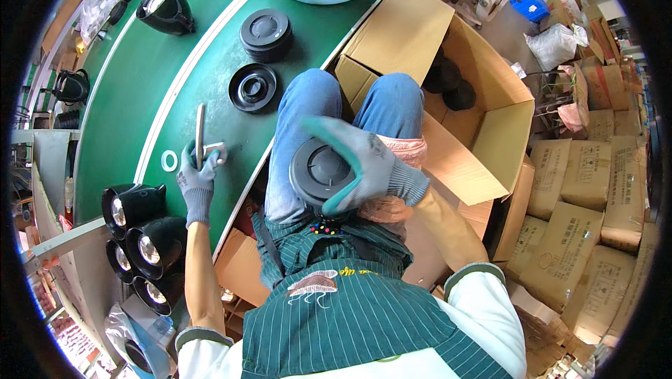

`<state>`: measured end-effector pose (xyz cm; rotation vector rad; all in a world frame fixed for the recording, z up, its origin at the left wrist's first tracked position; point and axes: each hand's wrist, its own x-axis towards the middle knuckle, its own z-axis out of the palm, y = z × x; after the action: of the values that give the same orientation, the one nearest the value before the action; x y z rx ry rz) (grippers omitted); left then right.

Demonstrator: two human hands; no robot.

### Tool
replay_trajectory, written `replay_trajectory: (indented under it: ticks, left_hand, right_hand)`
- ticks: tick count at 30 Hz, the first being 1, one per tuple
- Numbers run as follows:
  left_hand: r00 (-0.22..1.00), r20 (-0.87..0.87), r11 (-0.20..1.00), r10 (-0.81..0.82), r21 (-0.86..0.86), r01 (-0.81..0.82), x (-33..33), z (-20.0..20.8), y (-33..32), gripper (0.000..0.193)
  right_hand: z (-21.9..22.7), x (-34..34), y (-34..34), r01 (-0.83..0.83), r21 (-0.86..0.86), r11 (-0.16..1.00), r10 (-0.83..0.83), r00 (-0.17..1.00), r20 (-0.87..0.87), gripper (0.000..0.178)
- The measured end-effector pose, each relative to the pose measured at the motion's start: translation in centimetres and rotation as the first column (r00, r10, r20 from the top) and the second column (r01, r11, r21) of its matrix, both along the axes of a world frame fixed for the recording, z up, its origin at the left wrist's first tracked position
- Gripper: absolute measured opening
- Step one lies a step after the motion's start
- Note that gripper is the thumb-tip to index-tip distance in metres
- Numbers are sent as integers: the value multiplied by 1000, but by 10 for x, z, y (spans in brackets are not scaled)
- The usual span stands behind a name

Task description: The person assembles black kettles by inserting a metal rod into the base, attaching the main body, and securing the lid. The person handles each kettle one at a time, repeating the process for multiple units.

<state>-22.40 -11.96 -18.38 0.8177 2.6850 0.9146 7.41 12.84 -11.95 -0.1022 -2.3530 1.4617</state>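
Right hand on a black round lid above the lap; left hand with a slim metal tool at the green table.

Right hand (367, 162), grey-gloved and partly blurred, grips the black round lid (326, 163) at its edge, thumb and fingers parted around it; the lid sits over the thighs. Left hand (196, 176), also gloved, has its fingers closed around the slim metal tool (200, 123), which points away from the body above the green table (115, 127). White ring (164, 162) lies just left of this hand. Farther out on the table: single black disc (253, 88), then stacked black discs (266, 32). Black vessels (168, 235) cluster beside the left forearm. Open carton (500, 120) stands to the right.
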Motion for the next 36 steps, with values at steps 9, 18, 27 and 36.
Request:
replay_trajectory:
  ticks: [9, 18, 27, 36]
  left_hand:
    - [531, -20, 531, -847, 9, 847, 103, 157, 107, 65]
    - [772, -31, 616, -635, -623, 482, 206, 180, 122, 75]
    - [614, -179, 608, -769, 94, 789, 137, 135, 102, 50]
    - [446, 90, 452, -891, 291, 843, 81, 111, 157, 44]
  right_hand:
    - [-4, -15, -33, 238, -840, 487, -432, 902, 6, 110]
    - [-69, -23, 32, 106, -886, 452, -170, 985, 31, 40]
    - [-53, 28, -4, -240, -895, 376, -190, 925, -328, 37]
    - [16, 45, -8, -238, -381, 894, 119, 943, -309, 34]
